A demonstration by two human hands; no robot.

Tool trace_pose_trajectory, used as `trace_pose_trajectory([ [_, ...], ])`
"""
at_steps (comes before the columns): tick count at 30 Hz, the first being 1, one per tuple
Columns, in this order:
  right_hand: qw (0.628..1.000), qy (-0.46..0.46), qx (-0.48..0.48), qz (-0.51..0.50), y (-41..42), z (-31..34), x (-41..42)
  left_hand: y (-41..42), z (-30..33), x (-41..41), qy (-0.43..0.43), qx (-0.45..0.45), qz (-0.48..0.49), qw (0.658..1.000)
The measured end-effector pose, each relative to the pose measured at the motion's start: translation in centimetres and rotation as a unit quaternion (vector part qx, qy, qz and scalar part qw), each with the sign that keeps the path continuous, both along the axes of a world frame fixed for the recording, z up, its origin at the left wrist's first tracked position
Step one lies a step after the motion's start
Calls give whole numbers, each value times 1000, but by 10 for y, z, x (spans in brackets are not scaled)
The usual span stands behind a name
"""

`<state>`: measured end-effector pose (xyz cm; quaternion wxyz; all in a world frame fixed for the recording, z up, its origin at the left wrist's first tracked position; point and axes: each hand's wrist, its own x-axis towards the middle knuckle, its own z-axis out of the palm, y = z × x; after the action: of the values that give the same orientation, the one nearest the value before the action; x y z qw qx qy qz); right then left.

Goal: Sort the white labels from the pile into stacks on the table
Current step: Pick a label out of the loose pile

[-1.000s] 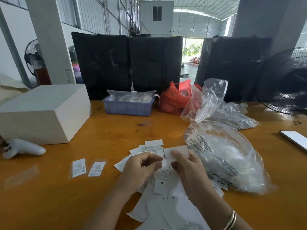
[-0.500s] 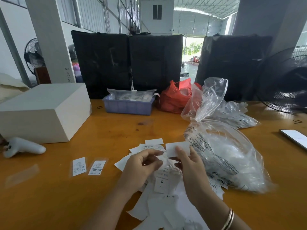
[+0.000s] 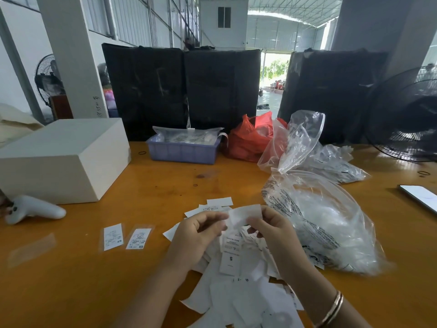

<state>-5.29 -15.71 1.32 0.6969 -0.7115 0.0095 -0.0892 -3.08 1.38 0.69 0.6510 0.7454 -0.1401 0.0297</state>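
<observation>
fingers [image 3: 220,218] of both hands around label [image 3: 246,214]

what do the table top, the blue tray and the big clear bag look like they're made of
Table top: looks like orange-brown varnished wood; it is glossy with reflections, and dark knot-like marks show.
Blue tray: seems moulded plastic, matte, with ribbed walls.
Big clear bag: thin transparent plastic film, crinkled and shiny, with black print along its side.

On the orange table [image 3: 94,280] we saw a white box [image 3: 61,159] at the left, a white controller [image 3: 35,209] just before it, a purple tray [image 3: 183,153], a red bag [image 3: 250,140] beside it, and a phone [image 3: 421,197] at the right edge.
</observation>
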Motion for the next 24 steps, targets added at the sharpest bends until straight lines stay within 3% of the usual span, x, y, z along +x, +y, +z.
trace_pose_trajectory([
  [5, 1000, -25, -10, -1, -4, 4, 0, 2, 3, 0, 8, -1, 4, 1000],
  [11, 993, -48, 105, 37, -8, 4, -1, 2, 4, 0, 23, 9, 0, 1000],
  [20, 998, -57, 5, -10, -3, -2, 3, 2, 4, -1, 38, 13, 3, 999],
  [24, 998, -53, 26, 5, -1, -2, 2, 3, 4, -1, 42, 18, 8, 999],
])
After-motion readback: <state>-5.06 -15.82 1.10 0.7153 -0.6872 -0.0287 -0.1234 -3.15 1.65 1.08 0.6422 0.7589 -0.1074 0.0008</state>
